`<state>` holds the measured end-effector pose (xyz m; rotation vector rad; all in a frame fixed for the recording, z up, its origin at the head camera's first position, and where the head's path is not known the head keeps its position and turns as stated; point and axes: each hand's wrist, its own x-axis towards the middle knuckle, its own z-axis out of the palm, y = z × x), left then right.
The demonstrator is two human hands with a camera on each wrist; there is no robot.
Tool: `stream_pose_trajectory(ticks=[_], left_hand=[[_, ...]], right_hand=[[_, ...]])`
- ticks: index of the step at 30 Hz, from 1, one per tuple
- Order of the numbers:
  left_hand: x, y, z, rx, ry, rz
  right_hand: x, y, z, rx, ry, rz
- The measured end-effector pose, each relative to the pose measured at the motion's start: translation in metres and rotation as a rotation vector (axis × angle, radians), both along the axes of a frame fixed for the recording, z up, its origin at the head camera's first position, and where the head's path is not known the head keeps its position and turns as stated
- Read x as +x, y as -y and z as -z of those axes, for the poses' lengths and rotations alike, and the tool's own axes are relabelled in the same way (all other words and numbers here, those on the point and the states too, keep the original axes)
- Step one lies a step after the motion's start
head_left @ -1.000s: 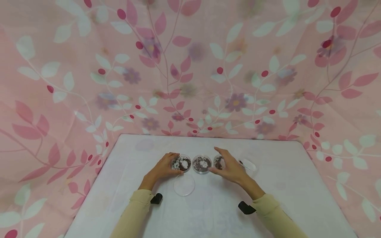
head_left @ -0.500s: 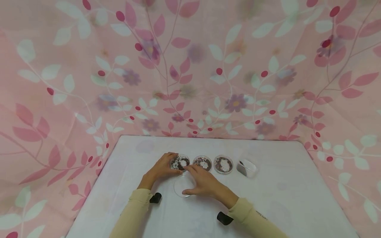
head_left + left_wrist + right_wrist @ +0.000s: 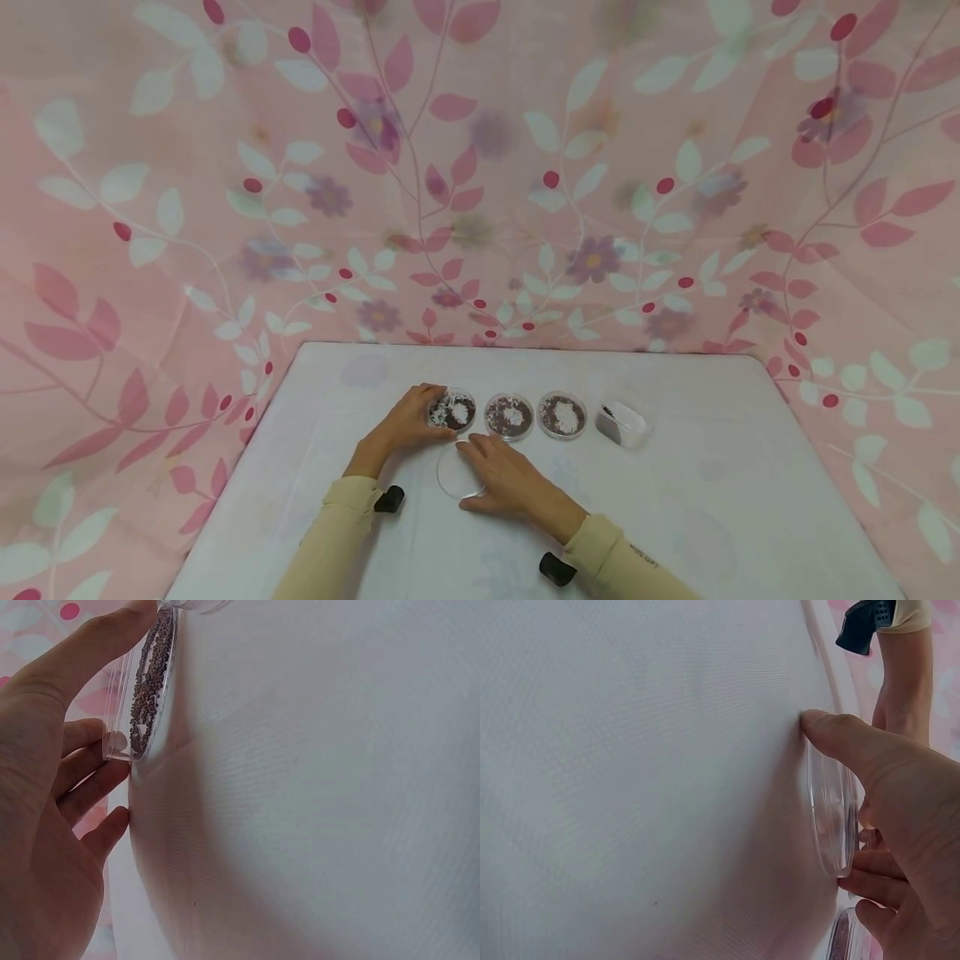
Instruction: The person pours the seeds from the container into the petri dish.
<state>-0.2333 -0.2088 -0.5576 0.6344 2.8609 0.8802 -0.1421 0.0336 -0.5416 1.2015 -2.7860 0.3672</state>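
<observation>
Gently does it with the clear lid: best lifted level by its rim, without dragging it across the cloth of the tabletop. Probably wise to raise it straight up before carrying it anywhere, given how close the leftmost dish sits (just beyond the lid, nearly touching it). Worth steadying that dish firmly meanwhile, since loose dark and white grains fill it and would scatter at a knock.

Now to the right hand: reaches in from the lower right, palm down, spread over the right part of the lid. Seen from the right wrist, pinches the lid across its rim, with the thumb pressed at one edge against the tabletop and the fingers curled round the opposite edge. So, a grip closed on the lid, which lies flat or very nearly so (hard to tell whether one edge has left the cloth).

As for the left hand: comes in from the lower left, forearm low, and cups the left side of the leftmost dish. From the left wrist, shows a thumb along the top of the dish wall and fingertips against its near edge, hence a grip curled round the dish. Beyond, in a row to the right: middle dish, third dish, small clear tub, all untouched.
</observation>
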Motion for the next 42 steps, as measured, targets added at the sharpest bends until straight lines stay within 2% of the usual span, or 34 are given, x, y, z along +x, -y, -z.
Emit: stream_pose_trajectory(ticks=[6, 15, 28, 35, 39, 42], left_hand=[[-0.001, 0.000, -0.003, -0.004, -0.017, -0.009], [-0.001, 0.000, -0.008, -0.007, -0.008, 0.003], [0.000, 0.000, -0.001, -0.001, -0.008, -0.004], [0.001, 0.000, -0.001, 0.005, 0.013, -0.014], [0.001, 0.000, 0.001, -0.011, 0.019, -0.015], [0.001, 0.000, 0.002, -0.004, -0.008, 0.001]], right_hand=[[-0.002, 0.001, 0.001, 0.016, 0.056, 0.036], [-0.004, 0.001, 0.000, -0.003, 0.090, 0.038], [-0.004, -0.002, 0.007, -0.074, 0.115, 0.026], [-0.006, -0.003, 0.009, -0.165, 0.160, 0.023], [-0.006, -0.008, 0.002, -0.233, 0.210, 0.027], [-0.009, -0.012, -0.006, -0.275, 0.201, 0.026]])
